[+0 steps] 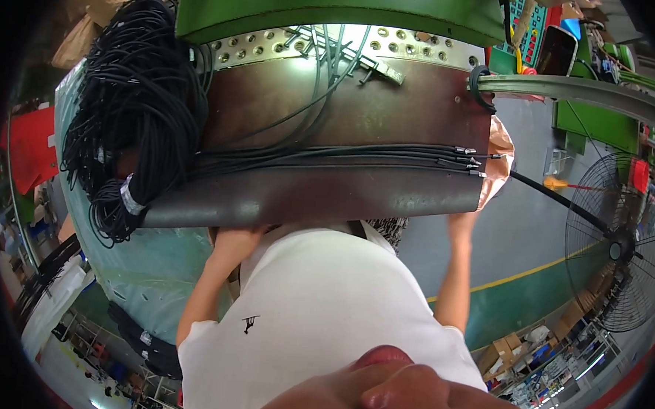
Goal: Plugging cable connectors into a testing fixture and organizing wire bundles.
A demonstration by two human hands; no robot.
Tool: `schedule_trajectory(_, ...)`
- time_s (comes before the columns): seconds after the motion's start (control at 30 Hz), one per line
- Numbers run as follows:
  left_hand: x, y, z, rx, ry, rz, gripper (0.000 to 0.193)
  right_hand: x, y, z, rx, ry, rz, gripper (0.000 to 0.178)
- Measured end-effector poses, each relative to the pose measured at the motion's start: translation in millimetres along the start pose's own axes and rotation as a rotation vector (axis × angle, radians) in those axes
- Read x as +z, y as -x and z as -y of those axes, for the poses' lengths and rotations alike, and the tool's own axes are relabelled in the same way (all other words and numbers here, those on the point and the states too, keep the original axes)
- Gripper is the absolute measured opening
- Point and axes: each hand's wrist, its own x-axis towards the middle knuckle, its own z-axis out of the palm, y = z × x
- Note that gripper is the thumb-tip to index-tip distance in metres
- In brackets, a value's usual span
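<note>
A brown work surface (328,193) with a rounded front edge lies before me. My left hand (238,238) is at that front edge, its fingers hidden beneath it. By the right front corner is my right hand (460,225), just below a shiny copper-coloured sheet (498,169); its fingers are out of sight too. Several black cables (330,154) stretch across the surface, their small metal ends lying near the right edge. They run left into a large looped bundle of black cables (137,83), tied with a pale band (129,198). Neither hand touches the cables.
A green machine body (337,12) overhangs the back, above a perforated metal plate (417,46) and a clamp bar (383,70) with screws. On the right are a metal rail (571,87), a control panel (530,37) and a black fan (620,242). Greenish plastic sheeting (154,262) hangs left.
</note>
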Motion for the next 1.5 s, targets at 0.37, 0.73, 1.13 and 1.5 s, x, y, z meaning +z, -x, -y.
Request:
schedule_trajectory(0.37,-115.7,-132.4,-123.4,0.499,0.541,-0.35,0.045,28.0,-175.2,219.6,-0.857,0.343,0.146,0.05)
schedule_trajectory(0.73,-94.1,-153.2,-77.8,-0.09,-0.203,-0.621,0.07,25.5,-194.6,197.7,-0.848,0.152,0.418,0.039)
schedule_trajectory(1.13,-128.5,-136.4,-64.5,0.061,-0.11,-0.469,0.063,-38.8,-150.4,170.3,-0.562,0.136,-0.027,0.016)
schedule_trajectory(1.5,-136.8,-119.9,-57.8,0.258,-0.024,-0.534,0.014,-36.6,-29.7,114.2,-0.5,-0.029,-0.109,0.027)
